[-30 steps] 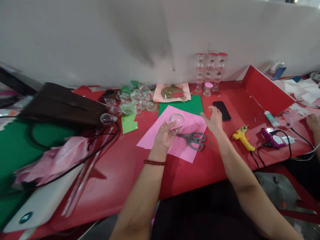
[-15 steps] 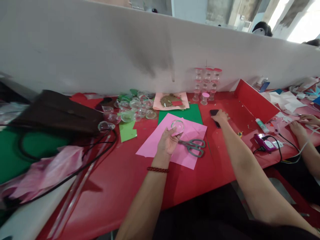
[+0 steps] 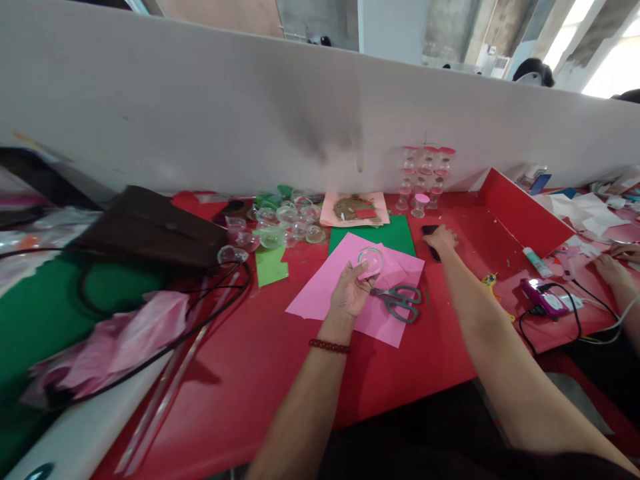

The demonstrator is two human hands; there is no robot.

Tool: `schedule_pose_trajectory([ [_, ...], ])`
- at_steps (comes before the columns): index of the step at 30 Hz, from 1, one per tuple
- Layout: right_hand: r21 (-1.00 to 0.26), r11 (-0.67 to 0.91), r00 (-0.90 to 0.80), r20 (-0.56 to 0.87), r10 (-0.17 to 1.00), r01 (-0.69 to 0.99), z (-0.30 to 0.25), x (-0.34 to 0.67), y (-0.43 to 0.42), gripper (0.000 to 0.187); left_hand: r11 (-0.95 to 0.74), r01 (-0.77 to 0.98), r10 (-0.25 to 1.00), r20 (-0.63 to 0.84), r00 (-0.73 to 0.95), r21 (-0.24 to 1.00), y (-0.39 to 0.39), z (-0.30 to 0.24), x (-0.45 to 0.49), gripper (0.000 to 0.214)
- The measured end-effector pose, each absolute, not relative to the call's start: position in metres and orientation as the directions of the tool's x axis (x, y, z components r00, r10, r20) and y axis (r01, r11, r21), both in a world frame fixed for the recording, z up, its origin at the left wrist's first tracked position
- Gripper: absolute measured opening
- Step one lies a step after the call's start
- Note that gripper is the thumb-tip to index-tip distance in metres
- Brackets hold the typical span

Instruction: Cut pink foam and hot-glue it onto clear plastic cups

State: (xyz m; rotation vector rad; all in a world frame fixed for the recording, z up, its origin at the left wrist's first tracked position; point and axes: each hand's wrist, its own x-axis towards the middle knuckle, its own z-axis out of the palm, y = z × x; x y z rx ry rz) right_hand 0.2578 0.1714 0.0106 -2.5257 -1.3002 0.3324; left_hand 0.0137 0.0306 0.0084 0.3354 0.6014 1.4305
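Observation:
My left hand [image 3: 351,289], with a bead bracelet at the wrist, pinches a clear plastic cup [image 3: 371,261] by its side, above pink paper sheets [image 3: 325,288]. Grey-handled scissors [image 3: 404,303] lie on the paper just right of that hand, blades partly hidden. My right hand [image 3: 443,238] reaches across the red table and has its fingers closed on a dark phone [image 3: 431,244], which lies flat. Green paper [image 3: 400,233] sits partly beneath the pink sheets.
Several clear cups [image 3: 287,220] are heaped at back left, near a dark bag [image 3: 155,223]. Stacked clear cups with pink lids [image 3: 423,200] stand by the partition. Rightward are a red box panel [image 3: 525,210], a glue bottle [image 3: 537,262], a purple power strip [image 3: 545,298] and another person's hand [image 3: 613,270].
The view has shifted, so most things appear further right and lower. The phone has slid slightly left on the table under my right hand. My left hand still holds the cup.

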Motion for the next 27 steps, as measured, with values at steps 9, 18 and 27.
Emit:
schedule_pose_trajectory([
  [9, -0.377, -0.544, 0.565, -0.065, 0.823, 0.749, 0.01, 0.263, 0.171, 0.078, 0.133, -0.815, 0.979, -0.203, 0.019, 0.564, 0.031, 0.004, 0.014, 0.027],
  [18, -0.401, -0.511, 0.551, -0.019, 0.834, 0.76, -0.001, 0.268, 0.18, 0.085, 0.169, -0.813, 0.962, -0.271, 0.015, 0.556, 0.032, 0.004, 0.013, 0.024],
  [27, -0.426, -0.429, 0.501, 0.069, 0.863, 0.797, 0.002, 0.265, 0.157, 0.085, 0.187, -0.772, 0.96, -0.279, 0.012, 0.608, 0.034, 0.002, 0.013, 0.017],
])
